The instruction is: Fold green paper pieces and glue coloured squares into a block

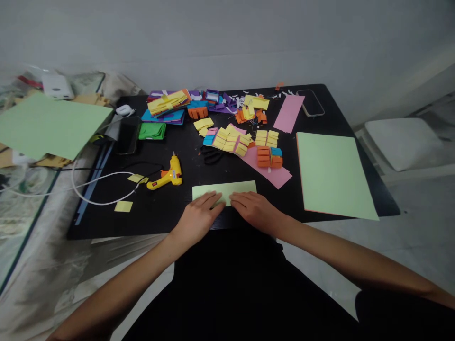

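A pale green strip of paper lies flat at the table's near edge, its long side running left to right. My left hand rests on its left half, fingers stretched out over the paper. On the right half lies my right hand, fingers extended and flat. The fingertips of both hands come close together near the strip's middle and cover part of its lower edge. Beyond the strip are yellow cut-paper pieces and an orange and blue cut-paper piece on a pink paper strip.
A yellow glue gun lies left on the black table, near a white cable. Large pale green sheets lie at right. Folded coloured papers, paper scraps and black-handled scissors lie farther back. A phone is at back right.
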Tool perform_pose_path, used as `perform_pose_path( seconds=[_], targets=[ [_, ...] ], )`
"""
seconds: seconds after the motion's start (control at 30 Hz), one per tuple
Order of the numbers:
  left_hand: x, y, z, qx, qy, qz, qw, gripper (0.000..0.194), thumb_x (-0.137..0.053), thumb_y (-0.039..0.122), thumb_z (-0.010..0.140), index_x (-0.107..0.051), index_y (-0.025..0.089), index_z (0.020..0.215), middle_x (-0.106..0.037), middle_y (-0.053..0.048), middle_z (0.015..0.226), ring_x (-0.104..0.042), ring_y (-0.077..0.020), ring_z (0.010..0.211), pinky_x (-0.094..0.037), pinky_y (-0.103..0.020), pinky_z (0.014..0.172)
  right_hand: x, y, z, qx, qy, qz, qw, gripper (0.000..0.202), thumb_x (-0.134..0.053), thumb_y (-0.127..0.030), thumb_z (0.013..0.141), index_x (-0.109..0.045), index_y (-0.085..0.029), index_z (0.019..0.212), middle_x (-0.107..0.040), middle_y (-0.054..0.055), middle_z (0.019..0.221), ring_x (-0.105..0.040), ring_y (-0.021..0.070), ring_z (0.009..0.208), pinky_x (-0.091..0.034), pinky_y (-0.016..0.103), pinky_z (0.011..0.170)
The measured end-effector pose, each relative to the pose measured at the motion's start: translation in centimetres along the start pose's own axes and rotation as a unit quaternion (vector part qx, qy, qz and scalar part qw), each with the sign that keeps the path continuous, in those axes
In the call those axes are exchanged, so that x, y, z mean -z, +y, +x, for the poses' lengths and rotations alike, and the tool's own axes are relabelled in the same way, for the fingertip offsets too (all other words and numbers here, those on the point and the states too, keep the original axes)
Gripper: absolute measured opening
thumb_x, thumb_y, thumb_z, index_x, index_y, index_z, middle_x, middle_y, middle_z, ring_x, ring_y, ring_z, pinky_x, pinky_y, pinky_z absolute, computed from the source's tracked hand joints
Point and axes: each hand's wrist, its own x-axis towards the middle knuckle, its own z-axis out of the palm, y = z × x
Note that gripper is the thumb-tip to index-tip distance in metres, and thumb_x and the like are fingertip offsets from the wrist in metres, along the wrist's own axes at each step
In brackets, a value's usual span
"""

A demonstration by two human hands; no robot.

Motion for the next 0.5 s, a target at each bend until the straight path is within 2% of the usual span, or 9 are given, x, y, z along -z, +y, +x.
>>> perform_pose_path(
  seconds=[0.13,0.27,0.4,0.5],
  targets=[
    [0.3,0.1,0.4,-0.007,0.003,0.016,1.000,0.028,-0.060,0.005,0.098,-0.076,0.016,0.118,-0.076,-0.014,0.134,-0.072,-0.0305,0.127,-0.064,-0.044,0.102,-0.2,-0.1,0.0,0.006,0.017,-0.005,1.000,0.030,-0.048,0.001,0.103,-0.075,-0.004,0.115,-0.079,0.020,0.122,-0.076,0.0289,0.114,-0.062,0.041,0.091],
    [0.7,0.4,0.7,-0.017,0.005,0.029,0.999,0.026,-0.060,0.005,0.098,-0.076,0.015,0.116,-0.077,-0.015,0.131,-0.074,-0.0301,0.122,-0.065,-0.043,0.100,0.0,-0.4,-0.1,-0.005,0.008,0.014,1.000,0.031,-0.048,0.002,0.103,-0.074,-0.006,0.117,-0.077,0.020,0.122,-0.074,0.0283,0.113,-0.058,0.041,0.090],
    [0.8,0.5,0.8,-0.015,0.004,0.033,0.999,0.024,-0.060,0.005,0.099,-0.076,0.015,0.113,-0.077,-0.016,0.129,-0.074,-0.0300,0.121,-0.065,-0.043,0.100,0.2,-0.8,0.4,-0.036,-0.033,0.006,0.999,0.031,-0.044,0.000,0.104,-0.073,-0.008,0.111,-0.074,0.016,0.107,-0.068,0.0261,0.096,-0.052,0.039,0.081],
    [0.9,0.5,0.9,-0.012,0.002,0.030,0.999,0.023,-0.061,0.005,0.099,-0.076,0.014,0.114,-0.078,-0.015,0.128,-0.074,-0.0301,0.121,-0.065,-0.043,0.099,0.1,-1.4,1.3,-0.082,-0.037,0.002,0.996,0.035,-0.043,-0.004,0.104,-0.068,-0.006,0.128,-0.068,0.016,0.100,-0.060,0.0275,0.092,-0.047,0.041,0.080]
  ],
)
